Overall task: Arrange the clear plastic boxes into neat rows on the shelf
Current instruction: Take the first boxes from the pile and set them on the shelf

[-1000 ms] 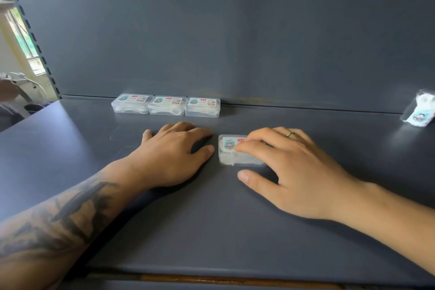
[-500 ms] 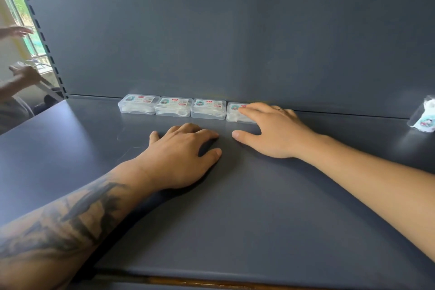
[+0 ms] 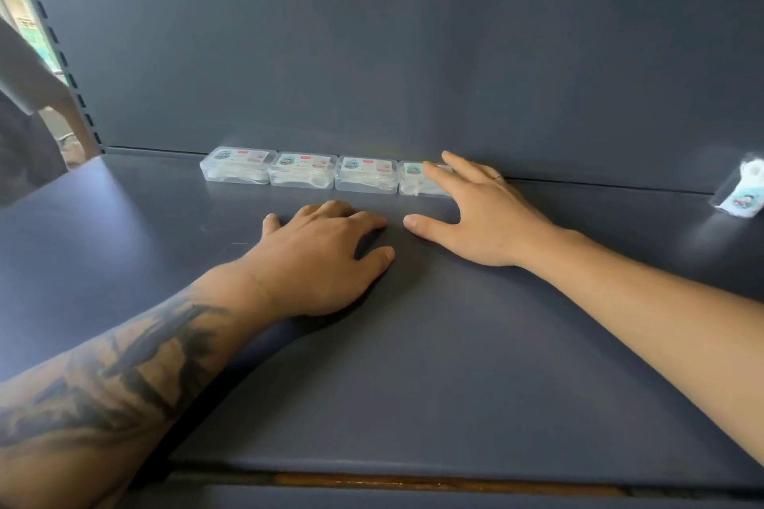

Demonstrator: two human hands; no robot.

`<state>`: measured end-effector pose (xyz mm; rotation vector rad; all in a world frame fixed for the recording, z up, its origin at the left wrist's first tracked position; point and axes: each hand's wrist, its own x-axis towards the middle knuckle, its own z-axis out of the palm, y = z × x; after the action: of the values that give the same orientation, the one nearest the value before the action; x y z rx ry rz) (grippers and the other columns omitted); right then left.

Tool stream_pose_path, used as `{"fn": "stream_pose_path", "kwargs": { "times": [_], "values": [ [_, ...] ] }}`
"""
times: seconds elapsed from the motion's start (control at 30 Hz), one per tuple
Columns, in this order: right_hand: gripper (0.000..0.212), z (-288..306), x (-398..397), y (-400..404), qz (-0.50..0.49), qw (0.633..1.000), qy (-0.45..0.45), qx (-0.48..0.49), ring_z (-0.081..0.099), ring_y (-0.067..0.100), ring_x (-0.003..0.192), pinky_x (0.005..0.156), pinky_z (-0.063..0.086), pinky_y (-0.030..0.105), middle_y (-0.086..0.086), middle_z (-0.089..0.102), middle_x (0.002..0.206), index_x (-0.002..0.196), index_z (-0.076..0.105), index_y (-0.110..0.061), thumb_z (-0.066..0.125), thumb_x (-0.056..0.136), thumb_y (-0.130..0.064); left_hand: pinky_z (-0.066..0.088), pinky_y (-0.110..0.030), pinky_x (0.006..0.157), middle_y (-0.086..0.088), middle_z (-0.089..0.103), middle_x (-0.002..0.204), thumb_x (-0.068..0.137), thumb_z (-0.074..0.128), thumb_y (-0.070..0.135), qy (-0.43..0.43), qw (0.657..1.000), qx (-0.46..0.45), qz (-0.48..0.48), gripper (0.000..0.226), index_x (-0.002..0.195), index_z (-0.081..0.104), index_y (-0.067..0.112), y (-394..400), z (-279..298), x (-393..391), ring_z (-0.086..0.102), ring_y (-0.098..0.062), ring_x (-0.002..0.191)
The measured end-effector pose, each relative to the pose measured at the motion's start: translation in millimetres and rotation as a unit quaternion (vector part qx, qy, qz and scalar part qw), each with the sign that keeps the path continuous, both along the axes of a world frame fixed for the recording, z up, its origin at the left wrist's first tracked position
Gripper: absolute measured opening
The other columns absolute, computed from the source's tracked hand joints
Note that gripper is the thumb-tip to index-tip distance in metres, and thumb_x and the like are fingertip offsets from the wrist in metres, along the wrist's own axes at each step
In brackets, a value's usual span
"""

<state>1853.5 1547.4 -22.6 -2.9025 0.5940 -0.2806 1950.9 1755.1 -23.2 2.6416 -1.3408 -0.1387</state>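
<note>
My right hand lies open, straight fingers resting on the fourth clear plastic box at the row's right end.

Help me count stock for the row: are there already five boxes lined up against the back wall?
No, only four boxes stand in the row against the back wall; a fifth box lies apart at far right.

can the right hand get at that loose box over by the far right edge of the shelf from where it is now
Probably yes. The right hand rests with straight fingers on the fourth box in the row, holding nothing, and the bare shelf between it and the loose box shows nothing in the way.
</note>
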Motion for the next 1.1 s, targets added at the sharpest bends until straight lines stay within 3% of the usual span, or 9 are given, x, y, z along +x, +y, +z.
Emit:
{"fn": "stream_pose_path", "kwargs": {
  "times": [0.17,0.33,0.47,0.63,0.77,1.1],
  "values": [
    [0.086,-7,-36,5,-0.034,0.999,-0.007,0.029,0.012,0.017,0.156,0.124,0.021,0.040,-0.015,0.012,0.170,0.160,0.025,-0.042,0.046,0.086,-0.082,0.028,-0.053,0.120,0.011,0.034,0.161,0.088,0.028,0.080,0.013,0.999,0.032,-0.019,0.073,0.153,0.035,0.046,6,4,-6,0.030,-0.021,0.150],
    [0.080,-4,-115,2,-0.053,0.998,0.011,0.036,0.023,0.017,0.154,0.121,0.027,0.042,-0.014,0.024,0.167,0.150,0.042,-0.048,0.041,0.081,-0.089,0.038,-0.047,0.116,0.008,0.050,0.149,0.068,0.023,0.092,0.009,0.999,0.027,-0.043,0.088,0.139,0.049,0.047,13,14,-58,0.047,-0.024,0.138],
    [0.076,6,-202,-2,-0.062,0.998,0.002,0.009,0.036,0.016,0.147,0.116,0.036,0.047,-0.013,0.036,0.161,0.147,0.046,-0.045,0.038,0.084,-0.087,0.034,-0.040,0.120,0.010,0.046,0.154,0.088,0.040,0.075,0.009,0.996,0.008,-0.084,0.064,0.145,0.047,0.045,-4,19,-143,0.045,-0.020,0.140],
    [0.061,15,-335,-12,-0.075,0.997,-0.009,-0.020,0.046,0.019,0.139,0.110,0.043,0.049,-0.014,0.044,0.155,0.146,0.046,-0.046,0.039,0.093,-0.076,0.035,-0.047,0.119,0.010,0.042,0.158,0.094,0.040,0.073,-0.006,0.992,-0.033,-0.122,0.062,0.150,0.042,0.044,-53,18,-267,0.042,-0.020,0.144],
    [0.051,12,-465,-36,-0.122,0.992,-0.037,0.001,0.051,0.020,0.131,0.107,0.044,0.042,-0.009,0.049,0.149,0.145,0.049,-0.044,0.046,0.098,-0.063,0.040,-0.047,0.116,0.013,0.045,0.154,0.094,0.040,0.071,-0.021,0.981,-0.063,-0.180,0.059,0.148,0.041,0.047,-90,14,-375,0.047,-0.018,0.139],
    [0.046,-14,-710,-106,-0.233,0.969,-0.056,0.053,0.052,0.023,0.127,0.101,0.047,0.045,-0.002,0.052,0.143,0.145,0.049,-0.039,0.053,0.101,-0.050,0.041,-0.045,0.113,0.012,0.048,0.151,0.088,0.046,0.068,-0.022,0.951,-0.068,-0.300,0.063,0.146,0.045,0.044,-198,1,-603,0.051,-0.018,0.135]
  ]
}}
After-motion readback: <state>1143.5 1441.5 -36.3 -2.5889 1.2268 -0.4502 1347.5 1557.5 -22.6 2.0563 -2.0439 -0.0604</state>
